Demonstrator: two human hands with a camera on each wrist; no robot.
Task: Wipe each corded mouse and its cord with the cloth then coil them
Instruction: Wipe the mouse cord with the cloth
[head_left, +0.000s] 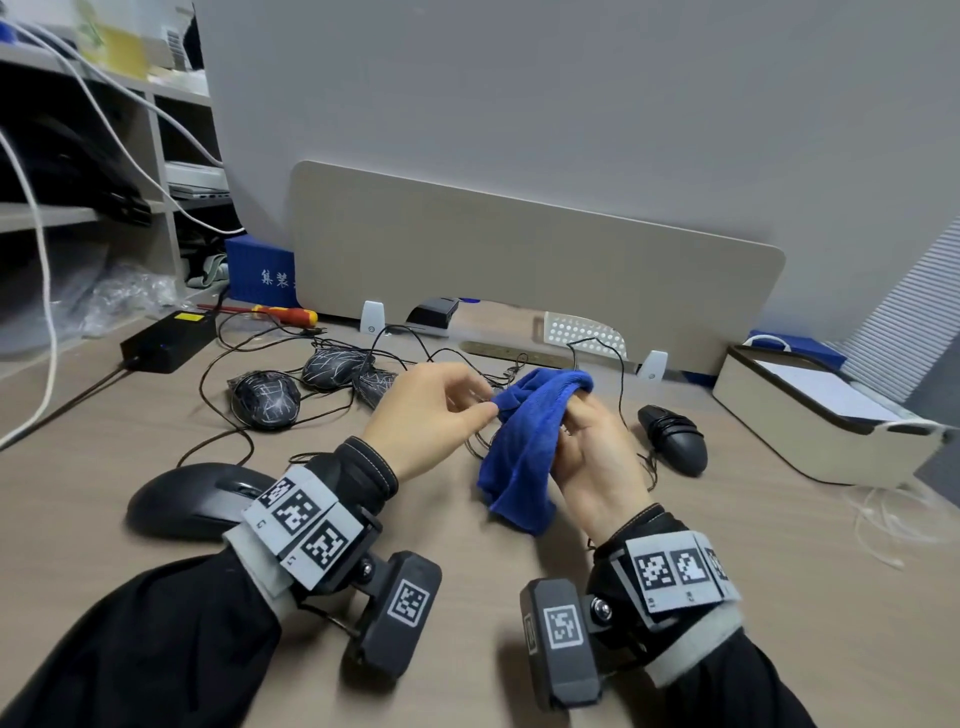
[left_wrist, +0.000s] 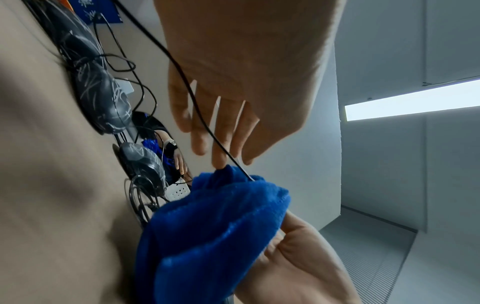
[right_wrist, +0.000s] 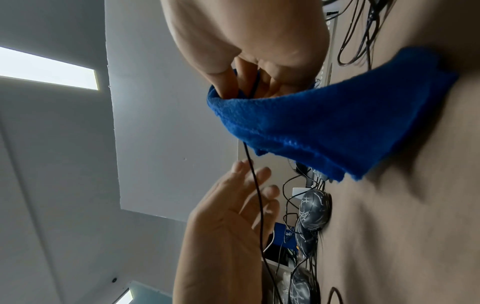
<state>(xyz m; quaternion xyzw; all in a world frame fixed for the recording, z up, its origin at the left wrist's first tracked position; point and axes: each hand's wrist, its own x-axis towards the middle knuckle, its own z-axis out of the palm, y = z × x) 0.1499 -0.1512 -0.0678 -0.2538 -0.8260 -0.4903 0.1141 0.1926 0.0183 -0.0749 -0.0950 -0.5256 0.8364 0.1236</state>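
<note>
The right hand (head_left: 587, 457) gripped the blue cloth (head_left: 519, 452), bunched over its fingers. The left hand (head_left: 426, 415), fingers loosely curled, apparently pinched the thin black cord (left_wrist: 197, 107) entering the cloth just beyond its fingertips.

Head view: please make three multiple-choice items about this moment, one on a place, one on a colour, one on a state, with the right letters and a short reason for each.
1. Where does the plain black mouse lie?
A. right of the right hand
B. on the shelf
C. in the white box

2. What colour is the cloth?
A. red
B. blue
C. white

3. What does the left hand do?
A. lies flat on the desk
B. grips a screwdriver
C. pinches a thin cord at the cloth

Key: 1 A, it rests on the desk beside the right hand; 2 B, blue in all views; 3 C, fingers meet at the cloth's edge.
</note>
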